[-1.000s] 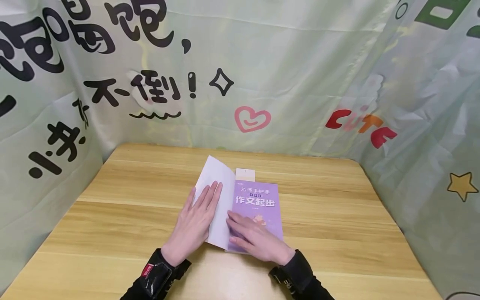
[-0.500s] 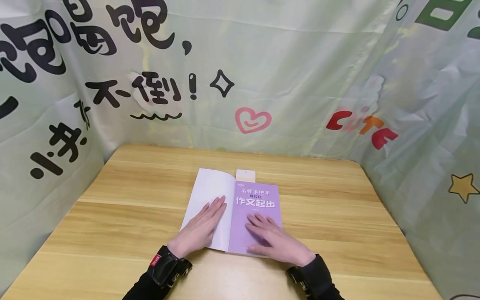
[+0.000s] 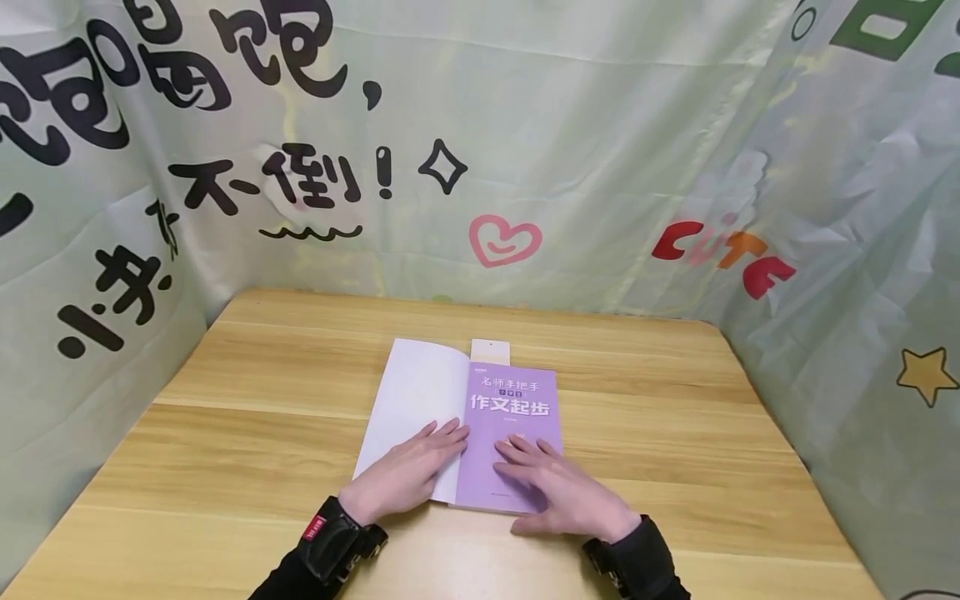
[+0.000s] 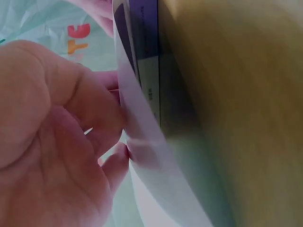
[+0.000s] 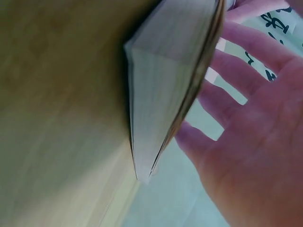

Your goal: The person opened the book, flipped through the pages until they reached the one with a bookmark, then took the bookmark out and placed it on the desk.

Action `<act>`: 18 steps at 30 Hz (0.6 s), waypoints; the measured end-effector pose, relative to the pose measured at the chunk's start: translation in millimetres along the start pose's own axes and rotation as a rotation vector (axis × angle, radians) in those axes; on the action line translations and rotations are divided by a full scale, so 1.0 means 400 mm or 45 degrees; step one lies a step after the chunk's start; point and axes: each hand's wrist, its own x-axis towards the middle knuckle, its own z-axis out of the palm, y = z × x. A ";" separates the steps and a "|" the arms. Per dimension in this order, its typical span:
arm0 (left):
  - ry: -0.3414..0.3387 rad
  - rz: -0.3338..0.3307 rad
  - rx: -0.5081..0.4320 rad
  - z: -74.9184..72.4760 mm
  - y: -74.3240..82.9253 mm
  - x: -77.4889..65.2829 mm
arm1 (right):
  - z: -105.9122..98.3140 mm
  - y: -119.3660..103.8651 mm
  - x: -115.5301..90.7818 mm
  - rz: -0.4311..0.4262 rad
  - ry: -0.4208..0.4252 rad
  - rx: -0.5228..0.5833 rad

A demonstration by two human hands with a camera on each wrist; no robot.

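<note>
A thick paperback book (image 3: pixel 517 392) lies opened at its front on the table, showing a purple title page with white Chinese characters. Its white front cover (image 3: pixel 420 383) is folded out to the left and, in the left wrist view, bows above the wood. My left hand (image 3: pixel 408 468) rests on the cover's lower part, fingers extended to the spine fold. With fingers spread, my right hand (image 3: pixel 566 492) touches the purple page's lower right, its thumb beyond the bottom edge. The right wrist view shows the page block (image 5: pixel 161 80) beside my right palm (image 5: pixel 260 127).
A small pale card (image 3: pixel 491 352) sticks out past the book's top edge. The wooden table (image 3: pixel 660 417) extends around the book. A printed fabric backdrop (image 3: pixel 585 150) hangs behind and at both sides. A dark cable (image 3: pixel 930 593) shows at the lower right corner.
The cover has come down flatter to the left. My left hand has slid down it toward the spine. My right hand has shifted right and slightly down across the purple page.
</note>
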 end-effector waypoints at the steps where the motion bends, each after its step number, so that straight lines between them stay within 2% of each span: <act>1: 0.000 0.005 0.005 0.000 0.003 0.000 | 0.000 0.000 0.001 0.002 0.006 -0.006; 7: -0.025 0.010 0.048 0.009 0.017 0.004 | -0.001 0.003 0.001 0.003 0.024 -0.021; 13: -0.015 0.007 0.057 0.018 0.023 0.007 | -0.007 0.006 -0.004 0.001 0.041 0.046; 18: -0.047 0.013 0.052 0.019 0.028 0.006 | -0.016 0.006 -0.011 -0.003 0.050 0.070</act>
